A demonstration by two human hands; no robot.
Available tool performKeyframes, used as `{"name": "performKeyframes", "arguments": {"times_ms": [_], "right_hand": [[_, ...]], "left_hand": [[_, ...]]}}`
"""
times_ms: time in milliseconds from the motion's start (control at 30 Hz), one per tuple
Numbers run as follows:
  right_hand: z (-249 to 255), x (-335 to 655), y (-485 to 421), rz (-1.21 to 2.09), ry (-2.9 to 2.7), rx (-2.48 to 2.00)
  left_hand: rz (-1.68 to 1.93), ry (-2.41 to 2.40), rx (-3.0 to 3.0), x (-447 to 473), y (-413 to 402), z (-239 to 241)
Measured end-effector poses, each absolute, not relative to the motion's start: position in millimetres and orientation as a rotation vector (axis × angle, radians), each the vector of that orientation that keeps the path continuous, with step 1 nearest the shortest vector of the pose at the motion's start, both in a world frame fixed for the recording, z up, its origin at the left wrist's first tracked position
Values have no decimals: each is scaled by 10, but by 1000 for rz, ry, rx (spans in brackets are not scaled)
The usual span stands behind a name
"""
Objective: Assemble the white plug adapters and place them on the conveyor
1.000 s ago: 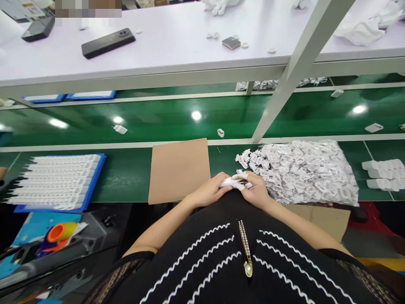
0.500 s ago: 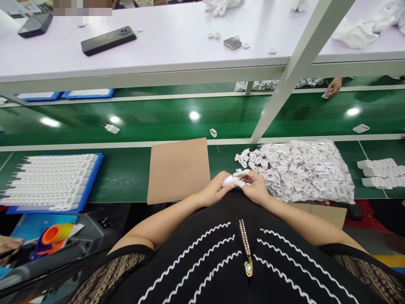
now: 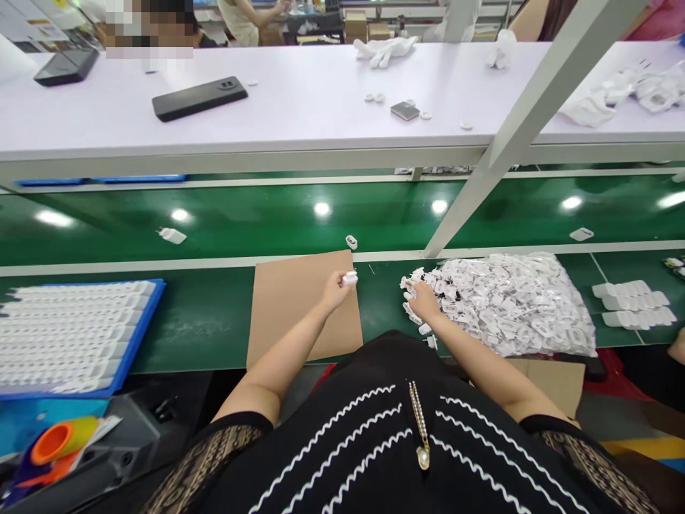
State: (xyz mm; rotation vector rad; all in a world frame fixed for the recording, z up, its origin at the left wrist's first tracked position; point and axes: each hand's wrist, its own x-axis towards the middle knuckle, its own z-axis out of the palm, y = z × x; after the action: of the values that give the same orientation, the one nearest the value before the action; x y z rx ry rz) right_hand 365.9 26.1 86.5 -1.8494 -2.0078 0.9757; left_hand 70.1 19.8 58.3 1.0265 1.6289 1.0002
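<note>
My left hand [image 3: 335,291] is closed around a small white charger casing [image 3: 349,278], over the right edge of a brown cardboard sheet [image 3: 305,307]. My right hand [image 3: 425,303] reaches into the near-left edge of a heap of small white plastic parts [image 3: 444,282]. Its fingertips, one in a pale finger cover, are pinched among these parts; what lies between them is hidden. The heap spills from a clear plastic bag [image 3: 519,307] to the right. A few loose parts lie just below my right hand.
A green belt [image 3: 257,214] runs behind, carrying separate white charger pieces [image 3: 172,235]. A slanted metal post [image 3: 481,178] rises beyond the heap. At left, rows of white casings [image 3: 80,328] lie on a blue tray [image 3: 140,335]. White blocks [image 3: 636,305] stand at right, below a raised white shelf [image 3: 300,93].
My hands, earlier together at a white piece before my body, have parted: left forward with the casing, right to the heap. Belt pieces have shifted left. One row of blocks at right is gone.
</note>
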Motion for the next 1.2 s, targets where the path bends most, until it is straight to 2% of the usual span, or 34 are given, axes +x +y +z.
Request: {"name": "performKeyframes", "arguments": {"times_ms": [200,400,600,700,767,933,1200], "right_hand": [[823,3640,313,640,-2372,-2092],[773,3735,328,481,-2481,-2110],[704,3862,281,515,-2446,-2037],[705,3880,235,544,-2326,-2025],[735,3880,192,575,-2216,-2009],[903,3857,50,771,-1918,-1909],[1256,3896,-291,1366,-1631,-1643]], "left_hand": [[1108,1980,931,-66,1058,520],[1065,2164,915,-399,1615,434],[1140,2359,925,-132,1513,196],[1207,2535,1133,236,1384,117],[1155,2546,1239,457,1380,88],[914,2456,1026,554,1563,101],[931,2235,1069,294,1514,406]]}}
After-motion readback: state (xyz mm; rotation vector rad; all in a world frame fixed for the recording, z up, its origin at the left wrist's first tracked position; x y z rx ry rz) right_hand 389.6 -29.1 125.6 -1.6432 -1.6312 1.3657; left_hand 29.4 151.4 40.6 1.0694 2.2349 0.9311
